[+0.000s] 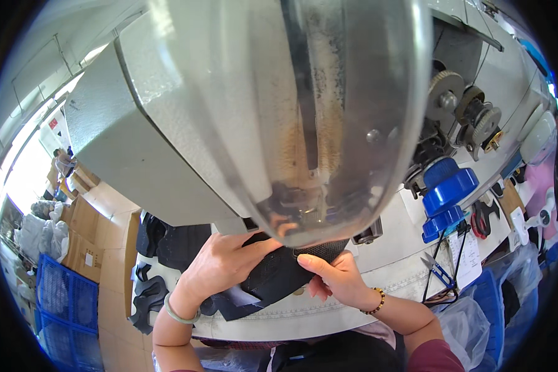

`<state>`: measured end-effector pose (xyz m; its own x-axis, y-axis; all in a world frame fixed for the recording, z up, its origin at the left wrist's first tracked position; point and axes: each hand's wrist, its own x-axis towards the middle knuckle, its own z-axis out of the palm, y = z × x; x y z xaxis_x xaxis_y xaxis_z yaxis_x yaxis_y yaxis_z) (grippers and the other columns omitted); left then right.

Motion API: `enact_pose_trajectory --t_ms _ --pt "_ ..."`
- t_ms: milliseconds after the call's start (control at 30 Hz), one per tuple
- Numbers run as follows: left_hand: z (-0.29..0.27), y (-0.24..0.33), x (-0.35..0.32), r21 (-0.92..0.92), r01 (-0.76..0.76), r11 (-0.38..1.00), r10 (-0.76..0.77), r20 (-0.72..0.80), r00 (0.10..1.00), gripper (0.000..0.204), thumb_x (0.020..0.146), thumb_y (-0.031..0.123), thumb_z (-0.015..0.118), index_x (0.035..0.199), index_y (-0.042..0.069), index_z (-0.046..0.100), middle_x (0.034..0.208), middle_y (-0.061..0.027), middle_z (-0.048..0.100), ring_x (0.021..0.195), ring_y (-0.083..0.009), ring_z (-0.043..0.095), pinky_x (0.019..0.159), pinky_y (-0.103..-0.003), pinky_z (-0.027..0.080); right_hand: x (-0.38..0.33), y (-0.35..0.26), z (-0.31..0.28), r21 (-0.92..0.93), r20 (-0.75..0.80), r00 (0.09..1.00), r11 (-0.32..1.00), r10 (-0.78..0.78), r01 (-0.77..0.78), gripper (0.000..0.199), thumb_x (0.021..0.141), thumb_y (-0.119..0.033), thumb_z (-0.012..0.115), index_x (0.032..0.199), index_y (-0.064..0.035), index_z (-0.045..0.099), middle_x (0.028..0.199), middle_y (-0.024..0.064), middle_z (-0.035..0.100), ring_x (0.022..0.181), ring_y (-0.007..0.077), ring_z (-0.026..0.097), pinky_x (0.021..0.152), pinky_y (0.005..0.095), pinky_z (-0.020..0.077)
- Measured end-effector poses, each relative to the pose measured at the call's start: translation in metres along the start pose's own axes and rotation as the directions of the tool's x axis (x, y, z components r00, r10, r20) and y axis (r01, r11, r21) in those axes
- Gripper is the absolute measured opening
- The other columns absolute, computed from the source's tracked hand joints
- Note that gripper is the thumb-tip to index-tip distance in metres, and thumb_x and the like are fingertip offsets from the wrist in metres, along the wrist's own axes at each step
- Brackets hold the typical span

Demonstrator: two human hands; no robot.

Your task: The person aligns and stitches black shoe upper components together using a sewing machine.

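Your left hand (pixel 220 263) presses flat and your right hand (pixel 335 279) pinches the black mesh fabric shoe piece (pixel 279 276), at the worktop's (pixel 378 266) near edge under the grey sewing machine head (pixel 229 111). It looks soft and light; grip its edges.

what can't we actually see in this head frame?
- Head view: the grey machine head hides where the black fabric piece meets it.
- Left hand fingertips slip under the head; grip unclear.
- Right hand pinches the piece's edge; its palm side is hidden.
- Black pieces left of the arm: too dark to count.
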<state>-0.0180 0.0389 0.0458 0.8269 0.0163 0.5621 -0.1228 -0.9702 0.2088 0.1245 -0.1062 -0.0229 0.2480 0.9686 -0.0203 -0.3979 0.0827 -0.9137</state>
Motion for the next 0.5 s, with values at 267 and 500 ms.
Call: enact_pose_trajectory --t_ms 267,500 --pt "0.003 0.012 0.001 0.117 0.045 0.992 -0.043 -0.020 0.999 0.036 0.069 -0.001 0.065 0.104 0.008 0.065 0.098 -0.0068 0.061 0.069 -0.0239 0.059 0.061 -0.032 0.051 -0.016 -0.006 0.012 -0.357 0.114 0.993 0.933 0.001 0.041 0.047 0.095 -0.039 0.046 0.069 -0.0009 0.055 0.045 0.0059 0.052 0.035 0.0071 0.048 0.032 0.0194 0.0304" --pt "0.009 0.027 0.001 0.240 0.058 0.969 -0.058 -0.007 0.998 0.038 0.068 0.000 0.065 0.105 0.004 0.063 0.097 -0.0096 0.056 0.085 -0.0241 0.056 0.063 -0.032 0.052 -0.024 -0.007 0.015 -0.167 0.061 0.995 0.984 0.079 -0.068 0.035 0.098 -0.033 0.041 0.092 0.0005 0.051 0.057 0.0043 0.055 0.041 0.0079 0.052 0.034 0.0194 0.0330"
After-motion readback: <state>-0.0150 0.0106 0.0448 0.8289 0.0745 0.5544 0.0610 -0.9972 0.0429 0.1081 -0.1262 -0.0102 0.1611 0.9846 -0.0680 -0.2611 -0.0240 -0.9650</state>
